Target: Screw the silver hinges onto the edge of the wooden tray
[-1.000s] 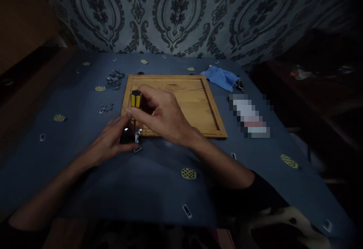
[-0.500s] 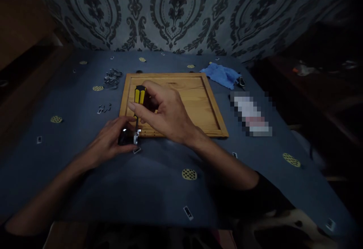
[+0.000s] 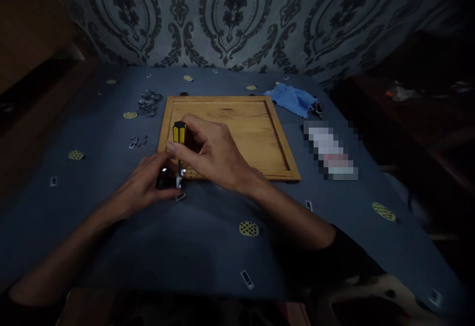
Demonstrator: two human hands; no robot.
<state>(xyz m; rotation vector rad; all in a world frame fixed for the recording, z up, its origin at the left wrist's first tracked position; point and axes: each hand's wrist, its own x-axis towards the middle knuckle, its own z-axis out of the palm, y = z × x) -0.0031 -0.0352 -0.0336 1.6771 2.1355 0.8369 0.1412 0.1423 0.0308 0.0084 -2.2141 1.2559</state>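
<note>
In my right hand (image 3: 215, 153) is a yellow-and-black screwdriver (image 3: 179, 133), held upright with its shaft pointing down. Its tip reaches a shiny metal fitting (image 3: 179, 182) at the near left corner of a framed wooden panel (image 3: 245, 133). I cannot make out the fitting's exact kind; it looks like a hinge. My left hand (image 3: 143, 182) curls around the fitting, forefinger above and thumb below, steadying it against the panel's edge. The thumb lies by a small printed mark on the cloth. The screw under the tip is hidden.
Several loose screws (image 3: 140, 141) lie left of the panel, with a pile of shiny metal fittings (image 3: 149, 101) behind them. A blue cloth (image 3: 291, 99) rests at the back right corner. Right of the panel lies a blurred-out flat item (image 3: 330, 150). A patterned blue tablecloth (image 3: 208, 247) covers the table.
My right hand and the screwdriver have come slightly lower, and the screwdriver stands more upright. My left hand holds its place at the fitting. The whole view has shifted a little.
</note>
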